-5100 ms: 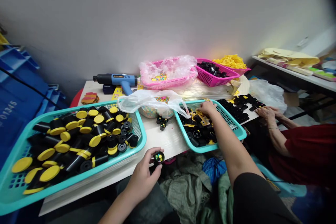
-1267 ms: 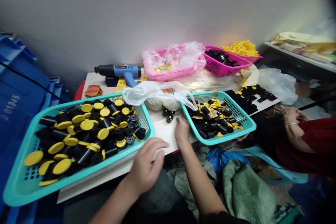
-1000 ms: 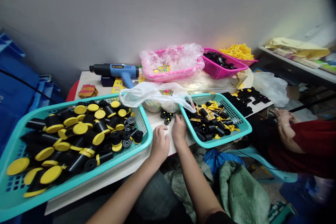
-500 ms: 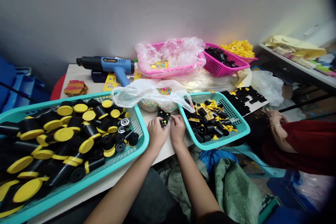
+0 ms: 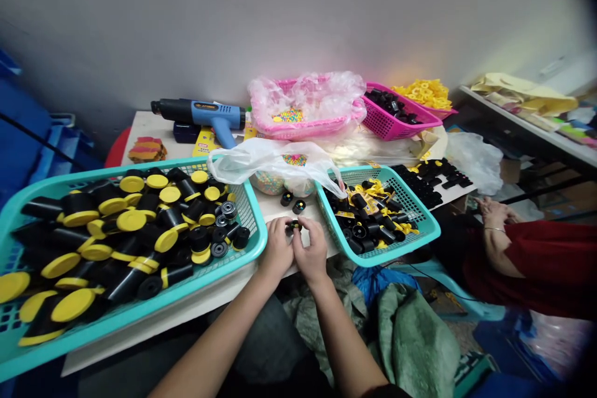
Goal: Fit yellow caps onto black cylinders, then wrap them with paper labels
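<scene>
My left hand (image 5: 276,247) and my right hand (image 5: 311,250) meet over the table's front edge, fingers closed around a small black round part (image 5: 293,226) with a bit of yellow-green on it. Fingers partly cover this part. Just beyond them two similar black round parts (image 5: 299,206) with coloured centres stand on the table. Behind these lies a white plastic bag (image 5: 261,158) with colourful beads showing inside. A teal basket (image 5: 261,224) of black cylinders with yellow caps (image 5: 132,220) is on my left. To my right, another teal basket (image 5: 373,259) holds black and yellow plastic pieces.
A blue heat gun (image 5: 209,115) lies at the back left. Pink baskets (image 5: 394,127) stand along the wall, one lined with plastic. Rows of black parts (image 5: 438,175) lie at the right. A co-worker's hands and red sleeve (image 5: 550,258) are at far right.
My hands have drawn back towards me and come together around the small part. The black round parts on the table now show uncovered. The view has shifted slightly.
</scene>
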A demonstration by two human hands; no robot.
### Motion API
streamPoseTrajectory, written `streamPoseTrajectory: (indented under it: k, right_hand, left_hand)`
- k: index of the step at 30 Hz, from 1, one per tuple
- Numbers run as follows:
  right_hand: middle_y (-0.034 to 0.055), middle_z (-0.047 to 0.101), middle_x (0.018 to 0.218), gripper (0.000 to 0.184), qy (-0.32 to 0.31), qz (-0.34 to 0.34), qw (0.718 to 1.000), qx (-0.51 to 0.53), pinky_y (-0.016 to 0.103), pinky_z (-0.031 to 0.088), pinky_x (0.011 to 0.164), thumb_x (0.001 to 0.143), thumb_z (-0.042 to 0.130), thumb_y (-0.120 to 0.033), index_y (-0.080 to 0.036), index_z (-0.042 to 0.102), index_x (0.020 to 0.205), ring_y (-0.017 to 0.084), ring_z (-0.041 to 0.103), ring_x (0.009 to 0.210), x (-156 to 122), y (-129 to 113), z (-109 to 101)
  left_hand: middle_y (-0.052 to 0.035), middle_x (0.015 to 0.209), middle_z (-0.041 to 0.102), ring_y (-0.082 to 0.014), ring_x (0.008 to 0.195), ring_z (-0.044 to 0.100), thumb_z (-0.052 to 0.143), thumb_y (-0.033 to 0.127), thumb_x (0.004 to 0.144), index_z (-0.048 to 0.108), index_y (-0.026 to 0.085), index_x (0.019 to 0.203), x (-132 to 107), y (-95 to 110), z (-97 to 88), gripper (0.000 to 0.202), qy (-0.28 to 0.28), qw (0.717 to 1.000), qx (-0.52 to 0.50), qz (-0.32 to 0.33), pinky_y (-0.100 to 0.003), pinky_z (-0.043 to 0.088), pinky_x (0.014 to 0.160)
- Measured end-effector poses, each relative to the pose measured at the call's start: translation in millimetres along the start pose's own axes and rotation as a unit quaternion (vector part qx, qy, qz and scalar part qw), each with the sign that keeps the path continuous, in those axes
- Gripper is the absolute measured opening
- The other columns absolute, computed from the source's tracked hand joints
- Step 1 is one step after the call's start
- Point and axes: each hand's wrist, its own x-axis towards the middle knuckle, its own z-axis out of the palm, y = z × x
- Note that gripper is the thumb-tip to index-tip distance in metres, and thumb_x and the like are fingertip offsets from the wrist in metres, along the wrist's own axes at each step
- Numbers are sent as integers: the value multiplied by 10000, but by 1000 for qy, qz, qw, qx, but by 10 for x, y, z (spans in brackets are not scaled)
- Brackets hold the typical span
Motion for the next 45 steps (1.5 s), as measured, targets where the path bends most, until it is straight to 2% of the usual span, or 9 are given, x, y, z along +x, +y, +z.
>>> streamPoseTrajectory:
  k: [9, 13, 16, 22, 30, 36, 39, 42, 45]
  right_hand:
    - [100, 638, 1045, 298, -11, 48, 998, 48, 413, 520, 845, 876, 534, -184, -235, 575, 1166, 223, 616, 961, 13, -373, -580]
    - [103, 664, 1063, 202, -40, 66, 989, -125, 404, 465, 919, 914, 485, -277, -211, 657, 997, 244, 593, 1054, 726, -101, -1175]
    - [99, 682, 1076, 275, -177, 235, 905, -306, 339, 471, 882, 943, 442, -300, -169, 650, 1068, 215, 629, 988, 1400, 425, -1433]
    - [98, 606, 1165, 300, -251, 312, 837, -374, 415, 515, 866, 913, 578, -315, -138, 589, 1156, 210, 610, 1010, 2011, 1208, -1143]
    - [152, 600, 1160, 294, -232, 341, 831, -373, 443, 479, 911, 868, 634, -274, -83, 608, 1091, 256, 585, 1066, 1977, 1360, -979]
    - [102, 654, 848, 161, -178, 270, 910, -260, 347, 463, 820, 910, 424, -236, -141, 549, 870, 203, 612, 871, 1889, 951, -1179]
    - [-9, 559, 691, 153, -181, 243, 953, -12, 238, 430, 616, 917, 390, -308, -210, 441, 811, 119, 517, 613, 1467, 418, -1230]
    - [-48, 427, 663, 345, -271, 249, 885, 285, 221, 341, 541, 759, 683, -417, -227, 395, 760, 104, 390, 568, 863, -189, -1203]
    - [-18, 435, 727, 351, -348, 275, 797, 409, 262, 362, 600, 848, 536, -571, -230, 454, 843, 132, 399, 636, 362, -626, -1080]
  left_hand:
    - [-70, 976, 657, -243, 983, 623, 606, 175, 760, 556, 198, 989, -131, 62, -120, 236, -24, 998, -50, -30, -403, 513, 864]
    - [-45, 952, 679, -208, 899, 665, 592, 222, 770, 553, 209, 988, -183, 43, -165, 222, -77, 991, -94, -54, -375, 535, 835]
    - [-51, 976, 686, -213, 934, 665, 586, 222, 763, 567, 211, 994, -211, 36, -176, 232, -119, 985, -104, -75, -388, 522, 872]
    - [-58, 972, 695, -224, 941, 662, 596, 216, 731, 591, 203, 970, -227, 115, -211, 239, -133, 977, -141, -86, -401, 507, 891]
    - [-67, 1058, 675, -220, 983, 625, 568, 213, 757, 585, 211, 1047, -303, 288, -478, 291, -161, 975, -130, -75, -398, 481, 910]
    - [-94, 1166, 630, -236, 1078, 593, 489, 231, 835, 549, 215, 1162, -436, 382, -766, 334, -154, 964, -205, -76, -391, 465, 948]
    - [-99, 1146, 614, -251, 1098, 572, 414, 237, 879, 525, 215, 1185, -527, 393, -866, 327, -167, 949, -257, -74, -409, 434, 979]
    - [-96, 1069, 583, -239, 982, 582, 354, 285, 910, 489, 209, 1201, -614, 394, -911, 330, -180, 930, -313, -71, -400, 472, 908]
    - [-101, 1099, 539, -222, 910, 562, 358, 381, 921, 436, 207, 1236, -671, 420, -938, 369, -189, 922, -333, -65, -364, 509, 806]
